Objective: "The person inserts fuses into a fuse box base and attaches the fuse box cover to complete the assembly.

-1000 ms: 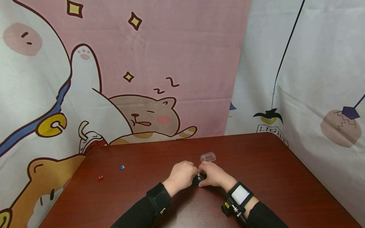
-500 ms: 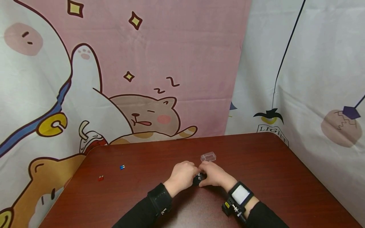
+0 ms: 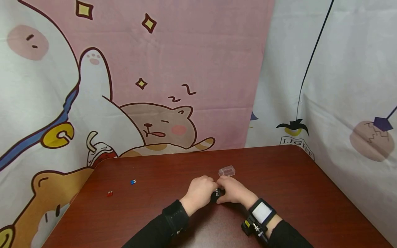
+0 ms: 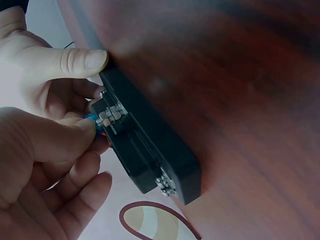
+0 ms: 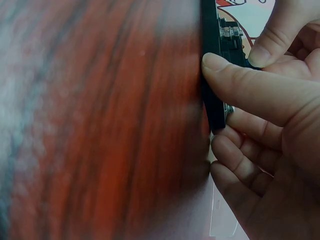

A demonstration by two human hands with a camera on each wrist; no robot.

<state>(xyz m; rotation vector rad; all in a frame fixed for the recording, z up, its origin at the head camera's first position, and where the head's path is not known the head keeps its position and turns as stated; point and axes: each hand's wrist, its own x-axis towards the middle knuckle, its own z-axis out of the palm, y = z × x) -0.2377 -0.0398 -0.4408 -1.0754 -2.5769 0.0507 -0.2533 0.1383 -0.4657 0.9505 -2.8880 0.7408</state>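
Both hands meet over a small black terminal block (image 4: 157, 125) with metal bolts, which stands on the table. My right hand (image 3: 232, 190) grips one end of it, the thumb (image 5: 217, 62) on its near side and the fingers curled behind. In the left wrist view my left hand (image 4: 55, 137) pinches a small blue piece (image 4: 91, 117) between thumb and finger, right at the bolts on the block's upper part. A bit of red shows beside it. The fingers hide most of the blue piece, and in the head view the hands cover much of the block (image 3: 214, 197).
A clear plastic cover (image 3: 227, 171) lies just beyond the right hand. Toward the left of the brown table (image 3: 161, 203) lie a small blue two-pronged piece (image 3: 133, 182) and a similar red one (image 3: 110, 194). Printed cloth (image 3: 217, 69) hangs behind the table.
The hands keep their hold on the block and stay almost in place. The head view has shifted very slightly.
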